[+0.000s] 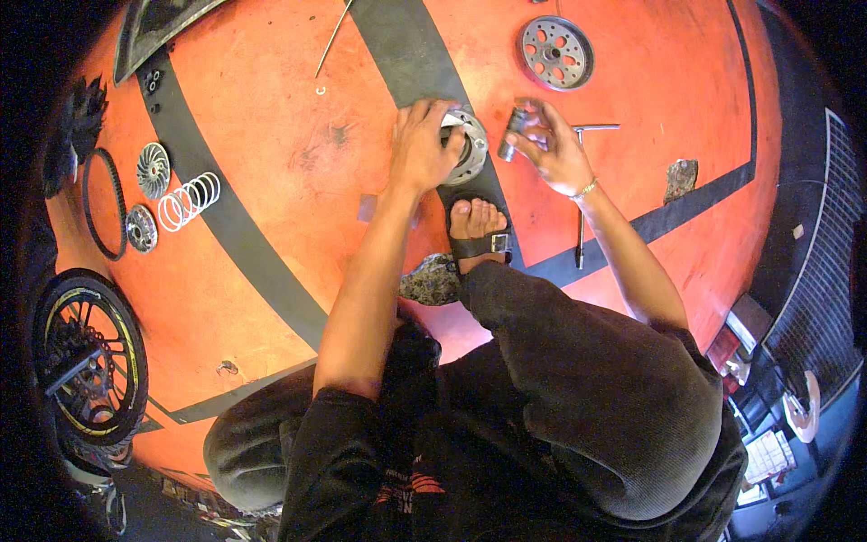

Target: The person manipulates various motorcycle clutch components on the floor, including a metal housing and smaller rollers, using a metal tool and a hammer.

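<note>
resting on the orange floor by a sandalled foot, the metal ring is held under the curled left grip; the right grip pinches a dark cylinder; from where i stand, a loose pinch could drop it toward those toes; uneven pressing might skid the ring

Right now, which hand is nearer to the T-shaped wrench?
Right. The right hand is just left of the wrench, holding a metal cylinder; the left hand is farther left, on the metal ring.
</note>
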The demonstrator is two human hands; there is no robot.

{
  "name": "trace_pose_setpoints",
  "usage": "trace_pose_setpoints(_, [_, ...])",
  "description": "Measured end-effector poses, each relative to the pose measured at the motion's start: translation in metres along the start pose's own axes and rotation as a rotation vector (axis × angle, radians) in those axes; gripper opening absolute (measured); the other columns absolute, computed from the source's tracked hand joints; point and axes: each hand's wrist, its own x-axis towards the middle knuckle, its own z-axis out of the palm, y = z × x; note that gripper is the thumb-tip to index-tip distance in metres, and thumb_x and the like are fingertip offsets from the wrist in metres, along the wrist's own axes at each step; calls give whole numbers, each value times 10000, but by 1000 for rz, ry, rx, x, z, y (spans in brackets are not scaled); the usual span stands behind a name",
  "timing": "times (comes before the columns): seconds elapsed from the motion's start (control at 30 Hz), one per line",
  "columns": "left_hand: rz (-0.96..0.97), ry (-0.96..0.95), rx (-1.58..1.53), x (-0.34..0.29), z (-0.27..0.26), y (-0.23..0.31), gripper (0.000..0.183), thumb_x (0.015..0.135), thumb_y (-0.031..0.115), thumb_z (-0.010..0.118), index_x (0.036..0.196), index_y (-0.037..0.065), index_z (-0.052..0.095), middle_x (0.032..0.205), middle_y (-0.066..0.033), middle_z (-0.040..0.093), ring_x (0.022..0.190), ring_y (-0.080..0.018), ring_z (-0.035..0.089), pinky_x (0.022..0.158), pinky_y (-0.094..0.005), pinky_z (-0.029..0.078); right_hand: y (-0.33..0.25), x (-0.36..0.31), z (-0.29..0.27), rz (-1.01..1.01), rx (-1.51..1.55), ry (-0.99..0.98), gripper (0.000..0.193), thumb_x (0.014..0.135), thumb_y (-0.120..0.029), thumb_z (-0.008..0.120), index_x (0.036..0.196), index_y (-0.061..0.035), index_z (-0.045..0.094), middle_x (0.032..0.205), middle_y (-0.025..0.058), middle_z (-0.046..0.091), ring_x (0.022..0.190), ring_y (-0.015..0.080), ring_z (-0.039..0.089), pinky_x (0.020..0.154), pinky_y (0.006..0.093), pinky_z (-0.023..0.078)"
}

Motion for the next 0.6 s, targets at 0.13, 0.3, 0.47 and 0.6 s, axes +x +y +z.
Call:
trace_pose_setpoints(0.13, [20,54,-98,1,2,-6,336,851,182,592,1172,110,661,1185,-132,641,1146,-367,533,1010,-475,406,-24,37,14,-160,-215,-100,501,890,-172,774,1334,-70,567,1090,59,613,906,121,644,786,284,551])
trace_pose_setpoints(0.3, [-65,-16,-202,5,-4,-2,372,794,201,623,1143,78,664,1203,-145,647,1139,-364,551,1021,-480,402,-32,48,19,-114,-371,-277,459,876,-193,780,1291,-91,614,980,73,694,869,154,678,779,312,566])
trace_pose_setpoints(0.47, [-51,-89,-86,9,-1,5,509,734,291,705,1193,75,666,1253,-126,647,1192,-354,543,1020,-473,413,-29,49,14,-273,-384,-283,452,862,-221,787,1275,-107,643,942,75,713,844,172,694,738,310,563])
trace_pose_setpoints(0.6, [33,-140,6,13,3,6,579,722,381,745,1203,68,667,1304,-107,629,1228,-327,522,1034,-467,379,-33,48,11,-281,-414,-321,452,863,-242,778,1271,-95,650,979,90,737,858,197,708,725,312,558])
